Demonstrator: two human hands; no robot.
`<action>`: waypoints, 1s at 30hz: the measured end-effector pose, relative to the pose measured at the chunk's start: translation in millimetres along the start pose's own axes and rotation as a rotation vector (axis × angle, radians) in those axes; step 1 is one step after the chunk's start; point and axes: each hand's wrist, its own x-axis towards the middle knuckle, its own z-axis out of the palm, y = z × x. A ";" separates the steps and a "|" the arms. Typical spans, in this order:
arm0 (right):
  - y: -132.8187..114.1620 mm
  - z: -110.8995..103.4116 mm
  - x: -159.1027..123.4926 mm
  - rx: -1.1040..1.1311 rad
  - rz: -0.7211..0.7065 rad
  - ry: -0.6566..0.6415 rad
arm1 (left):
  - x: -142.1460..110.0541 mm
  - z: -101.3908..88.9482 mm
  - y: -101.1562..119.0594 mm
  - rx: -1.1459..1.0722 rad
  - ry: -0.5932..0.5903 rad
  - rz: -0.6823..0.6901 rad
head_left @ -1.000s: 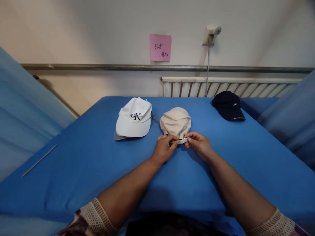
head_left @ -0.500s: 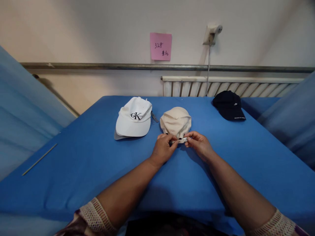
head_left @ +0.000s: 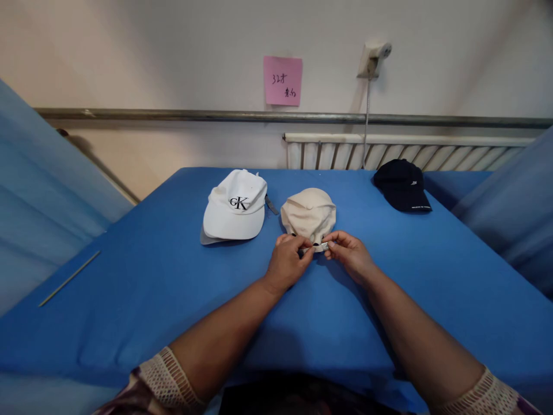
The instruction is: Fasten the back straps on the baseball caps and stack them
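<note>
A beige cap (head_left: 309, 213) lies on the blue-covered table (head_left: 194, 311) with its back toward me. Its strap (head_left: 320, 248), which carries a small metal buckle, runs between my two hands. My left hand (head_left: 287, 262) pinches the strap's left part between thumb and fingers. At the buckle end, my right hand (head_left: 349, 253) grips the strap with thumb and forefinger. The cap's brim is hidden from me.
White caps (head_left: 235, 207), stacked with a grey brim beneath, lie to the left. A dark navy cap (head_left: 401, 185) rests at the back right. A thin stick (head_left: 69, 279) is near the left edge. Blue curtains (head_left: 38, 196) hang at both sides; a radiator (head_left: 389, 151) stands behind.
Both hands stay on the strap with almost no movement. The view has tilted very slightly; the caps lie where they were.
</note>
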 end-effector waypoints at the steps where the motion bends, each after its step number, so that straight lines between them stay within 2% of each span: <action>1: 0.0 0.2 0.0 -0.003 0.002 0.002 | -0.1 0.2 0.0 -0.002 0.000 -0.004; 6: -0.4 0.5 -0.3 -0.005 -0.023 0.018 | 0.4 -1.7 1.1 -0.021 -0.004 -0.053; 22: 8.6 3.1 2.0 -0.019 -0.009 -0.090 | -1.6 -2.2 11.2 -0.044 -0.012 0.038; 30: 3.9 4.8 -0.3 0.108 0.030 -0.028 | -4.7 -2.3 9.5 0.029 -0.043 0.075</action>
